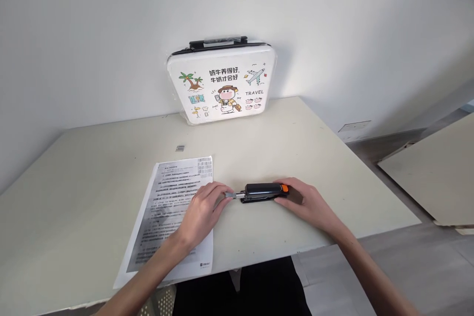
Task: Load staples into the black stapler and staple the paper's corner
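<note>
A black stapler (263, 191) lies lengthwise on the table, with an orange button at its right end. From its left end a silver metal staple tray (240, 195) sticks out. The thumb and fingers of my left hand (202, 212) pinch the grey tip of this tray, above the right edge of a printed sheet of paper (174, 222). My right hand (305, 202) grips the stapler's right end, thumb below and fingers on top beside the orange button. Part of the paper is hidden under my left hand and forearm.
Small silver staple strips (179, 148) lie behind the paper. A white case (222, 84) with cartoon prints and a black handle leans against the wall at the back of the table (296, 148). Another pale tabletop (437, 173) stands at the right, across a gap.
</note>
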Available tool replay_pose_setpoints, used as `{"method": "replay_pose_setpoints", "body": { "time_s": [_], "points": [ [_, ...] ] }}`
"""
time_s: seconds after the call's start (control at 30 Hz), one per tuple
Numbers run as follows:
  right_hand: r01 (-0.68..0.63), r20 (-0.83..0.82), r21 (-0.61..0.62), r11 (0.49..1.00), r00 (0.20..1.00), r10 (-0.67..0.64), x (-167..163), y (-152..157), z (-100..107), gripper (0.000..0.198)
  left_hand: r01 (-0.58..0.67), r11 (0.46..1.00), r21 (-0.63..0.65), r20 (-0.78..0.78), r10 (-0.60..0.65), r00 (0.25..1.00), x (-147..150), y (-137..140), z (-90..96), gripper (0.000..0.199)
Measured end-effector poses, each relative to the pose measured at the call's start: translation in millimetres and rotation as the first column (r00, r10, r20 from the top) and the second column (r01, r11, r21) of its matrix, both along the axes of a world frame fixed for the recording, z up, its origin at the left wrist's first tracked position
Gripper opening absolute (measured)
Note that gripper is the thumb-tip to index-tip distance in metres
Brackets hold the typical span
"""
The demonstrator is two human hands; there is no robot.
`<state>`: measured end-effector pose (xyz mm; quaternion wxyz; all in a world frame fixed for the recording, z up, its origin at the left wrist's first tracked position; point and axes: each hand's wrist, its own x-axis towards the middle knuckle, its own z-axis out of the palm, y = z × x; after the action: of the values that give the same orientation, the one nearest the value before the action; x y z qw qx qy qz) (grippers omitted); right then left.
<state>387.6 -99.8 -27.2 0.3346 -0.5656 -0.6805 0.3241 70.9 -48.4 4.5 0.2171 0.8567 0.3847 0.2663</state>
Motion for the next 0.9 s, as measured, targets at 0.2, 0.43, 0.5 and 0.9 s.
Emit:
{"method": "replay_pose_setpoints", "body": {
  "time_s": [0.2, 0.43, 0.5, 0.9],
  "points": [
    [-0.001, 0.005, 0.017, 1.0, 1.0, 0.0, 1, 0, 0, 0.036, -0.017, 1.0, -0.003, -0.014, 0.017, 1.0, -1, -1, -1.0, 0.014],
    [-0.001, -0.002, -0.003, 1.0, 1.0, 0.001, 1, 0, -2, 0.036, -0.019, 1.0, -0.006, -0.036, 0.019, 0.999, 4, -1, -2.6, 0.016],
    [0.0, 0.0, -0.007, 1.0, 1.0, 0.0, 1, 0, -2, 0.036, -0.012, 1.0, -0.022, -0.04, 0.011, 0.999, -1, 1, -1.7, 0.016],
    [-0.019, -0.117, -0.058, 0.998, 0.993, 0.012, 6, 3, -3, 0.037, 0.385, 0.913, -0.134, 0.052, -0.382, 0.923, -3, 51, -5.2, 0.021]
  ]
}}
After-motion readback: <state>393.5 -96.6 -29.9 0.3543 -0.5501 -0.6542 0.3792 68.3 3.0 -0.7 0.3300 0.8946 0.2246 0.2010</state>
